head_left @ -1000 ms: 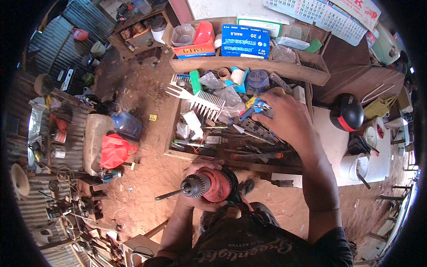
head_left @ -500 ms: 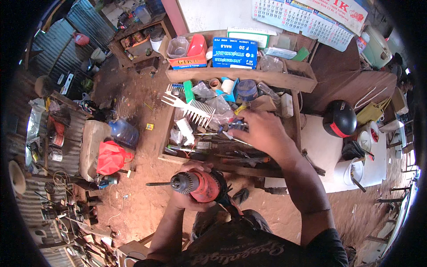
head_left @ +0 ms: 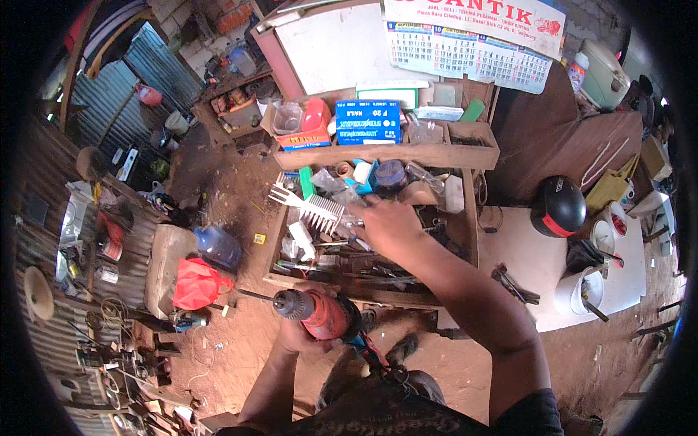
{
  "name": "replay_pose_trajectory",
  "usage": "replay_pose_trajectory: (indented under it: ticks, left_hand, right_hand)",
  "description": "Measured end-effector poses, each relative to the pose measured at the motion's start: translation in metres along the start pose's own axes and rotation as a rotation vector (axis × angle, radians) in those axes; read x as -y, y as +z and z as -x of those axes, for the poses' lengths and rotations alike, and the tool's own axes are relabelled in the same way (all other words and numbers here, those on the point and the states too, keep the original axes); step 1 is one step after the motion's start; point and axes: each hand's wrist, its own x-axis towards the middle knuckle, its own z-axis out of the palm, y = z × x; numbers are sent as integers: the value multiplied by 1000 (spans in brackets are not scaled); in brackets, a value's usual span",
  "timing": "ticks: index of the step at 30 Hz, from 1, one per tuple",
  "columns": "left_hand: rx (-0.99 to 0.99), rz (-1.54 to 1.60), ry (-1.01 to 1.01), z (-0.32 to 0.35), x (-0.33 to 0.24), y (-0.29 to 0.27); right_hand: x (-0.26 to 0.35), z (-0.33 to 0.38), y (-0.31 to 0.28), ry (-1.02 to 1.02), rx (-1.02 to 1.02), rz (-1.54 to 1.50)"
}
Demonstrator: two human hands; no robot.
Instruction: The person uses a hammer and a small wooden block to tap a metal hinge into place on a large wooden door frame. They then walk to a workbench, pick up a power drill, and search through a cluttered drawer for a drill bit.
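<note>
My left hand is wrapped round a red-orange power drill held in front of my body. Its dark chuck carries a long bit that points left. My right hand reaches down into a wooden tray crowded with small parts and tools. The fingertips dip among the clutter beside a clear plastic bag and a white wide-toothed comb; what they touch is hidden. A white bottle-like piece lies left of the hand, and a blue round container stands beyond it.
Behind the tray, a wooden shelf bears a blue box and an orange box. To the right, a black helmet and a white bucket rest on a pale board. A red plastic bag sits at left.
My right hand has shifted left within the tray, toward the comb, and the dark-blue item near its fingers no longer shows clearly. The drill stays in my left hand. The view has tilted.
</note>
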Motion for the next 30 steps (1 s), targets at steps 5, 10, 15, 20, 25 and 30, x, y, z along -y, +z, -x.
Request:
replay_pose_trajectory:
  ticks: [5,10,15,20,25,30]
  left_hand:
    - [10,3,-13,-1,1,2]
    - [20,-32,-169,9,4,-8]
    - [8,-24,-43,2,2,-1]
    - [26,-55,34,0,7,-2]
    - [15,-55,22,4,7,-3]
    - [27,-86,76,-2,6,-2]
  right_hand:
    - [4,6,0,31,-12,-5]
    - [9,12,-2,64,-115,-75]
    - [-6,14,-6,180,-236,-247]
    - [-50,16,-21,344,-264,-473]
    - [-82,15,-19,416,-245,-728]
    - [-71,17,-30,394,-212,-689]
